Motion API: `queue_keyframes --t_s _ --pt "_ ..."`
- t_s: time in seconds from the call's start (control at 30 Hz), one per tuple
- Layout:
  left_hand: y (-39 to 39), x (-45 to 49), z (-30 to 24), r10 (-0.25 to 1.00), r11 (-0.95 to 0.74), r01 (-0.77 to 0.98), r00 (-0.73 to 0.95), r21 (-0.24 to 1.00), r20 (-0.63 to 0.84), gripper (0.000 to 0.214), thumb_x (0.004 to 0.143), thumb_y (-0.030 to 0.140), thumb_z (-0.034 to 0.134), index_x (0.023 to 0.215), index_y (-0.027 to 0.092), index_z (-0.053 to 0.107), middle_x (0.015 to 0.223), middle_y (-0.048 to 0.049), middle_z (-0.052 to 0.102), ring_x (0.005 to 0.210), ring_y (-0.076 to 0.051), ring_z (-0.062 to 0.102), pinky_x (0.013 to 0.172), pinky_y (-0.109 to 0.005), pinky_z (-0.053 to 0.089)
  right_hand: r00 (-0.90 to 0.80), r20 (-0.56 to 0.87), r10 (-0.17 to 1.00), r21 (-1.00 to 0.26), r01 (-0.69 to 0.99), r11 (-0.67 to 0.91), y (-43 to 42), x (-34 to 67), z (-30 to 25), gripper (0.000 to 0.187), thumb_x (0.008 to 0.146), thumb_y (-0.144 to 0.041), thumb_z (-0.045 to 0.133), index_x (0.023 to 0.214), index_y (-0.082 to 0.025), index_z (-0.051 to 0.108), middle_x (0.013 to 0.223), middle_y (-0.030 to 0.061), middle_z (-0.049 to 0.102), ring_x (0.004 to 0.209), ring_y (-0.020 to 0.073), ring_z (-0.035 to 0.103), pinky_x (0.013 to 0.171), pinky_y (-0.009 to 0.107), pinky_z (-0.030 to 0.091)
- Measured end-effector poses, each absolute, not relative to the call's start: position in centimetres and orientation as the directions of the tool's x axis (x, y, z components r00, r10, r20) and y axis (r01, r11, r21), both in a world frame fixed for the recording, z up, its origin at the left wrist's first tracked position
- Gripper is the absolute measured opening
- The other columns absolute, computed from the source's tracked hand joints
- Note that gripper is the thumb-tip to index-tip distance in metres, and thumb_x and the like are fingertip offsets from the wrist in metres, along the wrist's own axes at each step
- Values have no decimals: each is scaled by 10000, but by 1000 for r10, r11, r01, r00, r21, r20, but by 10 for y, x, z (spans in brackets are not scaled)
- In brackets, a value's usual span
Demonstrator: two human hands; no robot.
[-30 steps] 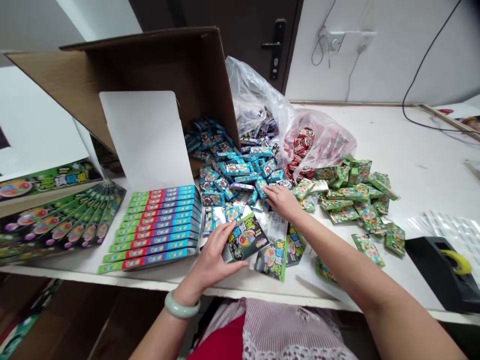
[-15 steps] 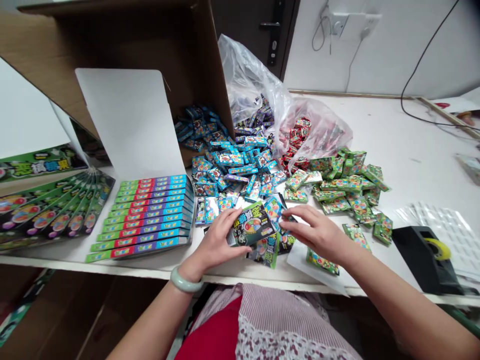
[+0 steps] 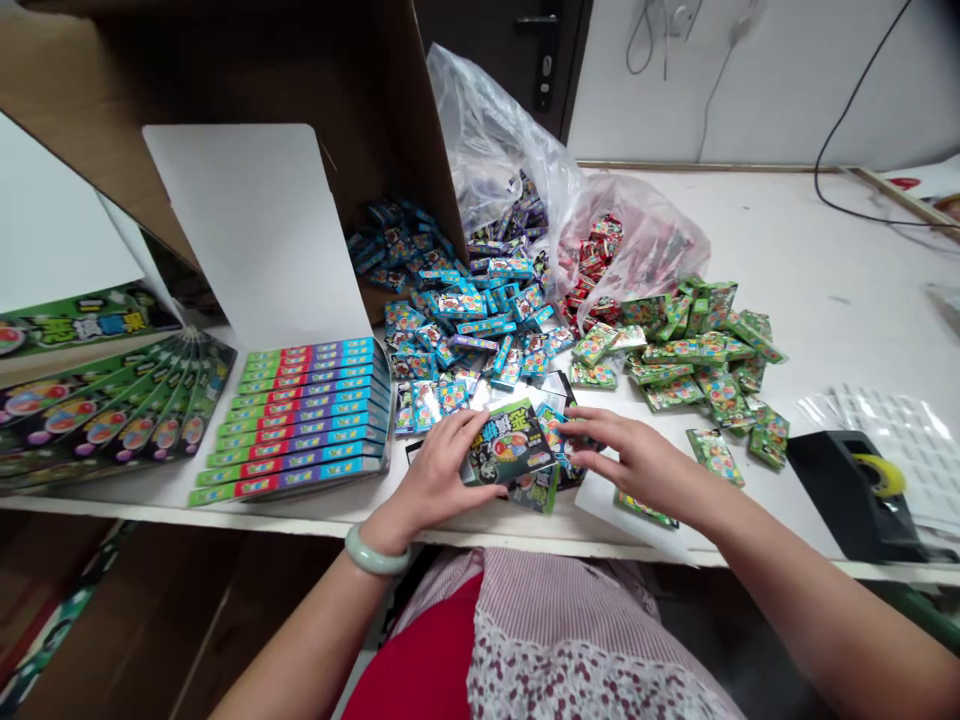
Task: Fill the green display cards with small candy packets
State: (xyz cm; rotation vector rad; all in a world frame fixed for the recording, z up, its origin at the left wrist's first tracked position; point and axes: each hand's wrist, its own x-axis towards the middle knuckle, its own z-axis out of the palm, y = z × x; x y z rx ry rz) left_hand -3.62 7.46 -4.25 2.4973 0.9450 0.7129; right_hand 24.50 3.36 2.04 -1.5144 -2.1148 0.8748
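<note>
Green cards: a fan of long green-and-black printed cards [image 3: 112,405] lies far left of the black-and-green card packet [image 3: 510,445].
Striped boxes: a stacked row of slim boxes striped red, blue and green [image 3: 300,420] sits left of the packet, just beside it.
White flap: a white card flap [image 3: 255,230] stands up behind the boxes, against a brown cardboard carton [image 3: 390,130].
Left hand: the left hand [image 3: 435,470], closed around the packet's left side, grips it, with a pale green bangle [image 3: 377,552] on the wrist.
Packet: it is held above loose packets, just left of the right hand.
Right hand: the right hand [image 3: 634,460] is open, fingers extended toward the packet's right edge, holding nothing visible.
Blue heap: a heap of small blue packets [image 3: 450,320] lies behind the packet.
Plastic bags: a clear plastic bag [image 3: 487,130] and a bag of red packets [image 3: 637,240] stand behind it, to the right.
Green heap: small green packets [image 3: 697,350] lie right of it.
Tape: a black tape dispenser with a yellow roll [image 3: 847,490] sits far right of it.
</note>
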Motion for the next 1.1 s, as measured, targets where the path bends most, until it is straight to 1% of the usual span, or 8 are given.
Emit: queue_keyframes --t_s 0.07,0.13,0.23,0.37,0.57,0.7,0.93,1.1 --pt "74 -34 -44 674 -727 506 654 463 344 941 707 480 755 1468 193 281 1333 -179 475 1228 -352 463 1016 -544 416 -227 -43 973 -694 707 134 35 244 17 196 858 -220 596 1039 -228 671 1050 82 685 957 229 642 828 394 518" --pt "74 -33 -45 655 -746 500 670 440 350 948 700 483 759 1466 188 285 1322 -178 487 1214 -352 474 1006 -537 424 -150 -51 987 -719 692 68 36 247 14 180 825 -210 617 999 -225 657 913 47 678 795 190 629 693 332 509" --pt "74 -34 -47 681 -724 517 640 457 356 934 703 487 756 1461 195 296 1324 -179 485 1213 -356 477 1002 -542 425 -13 -7 1000 -826 564 2 37 253 12 268 820 -276 627 1082 -232 594 877 27 631 679 148 587 579 279 467" --pt "73 -33 -48 717 -688 519 598 508 359 925 701 493 758 1455 201 307 1337 -176 473 1228 -352 468 1021 -545 411 146 132 981 -927 369 70 37 250 13 506 808 -314 649 1272 -272 454 916 9 556 709 131 566 602 270 473" --pt "72 -31 -42 665 -730 475 661 492 348 956 695 483 769 1462 189 281 1334 -172 474 1231 -341 460 1025 -531 408 17 43 999 -890 455 31 41 244 13 356 860 -330 582 1207 -248 575 809 -7 520 621 110 510 557 267 443" --pt "73 -33 -40 640 -744 449 691 495 336 942 713 490 753 1464 194 269 1330 -166 470 1218 -321 469 1013 -502 423 49 18 999 -917 400 -3 40 243 11 395 832 -343 613 1203 -232 535 852 2 526 638 116 551 560 267 462" --pt "70 -28 -47 665 -728 466 658 502 353 933 707 494 754 1457 194 288 1334 -162 475 1219 -324 467 1022 -503 413 -105 -98 990 -829 558 -23 40 242 14 363 867 -338 557 1211 -222 558 844 19 557 613 120 505 551 273 423" --pt "71 -28 -44 699 -701 501 623 508 351 923 705 499 752 1451 190 305 1339 -166 465 1226 -332 460 1031 -514 403 -109 -86 990 -849 528 -16 45 243 18 369 850 -313 576 1204 -217 532 832 12 542 626 122 498 558 269 414"
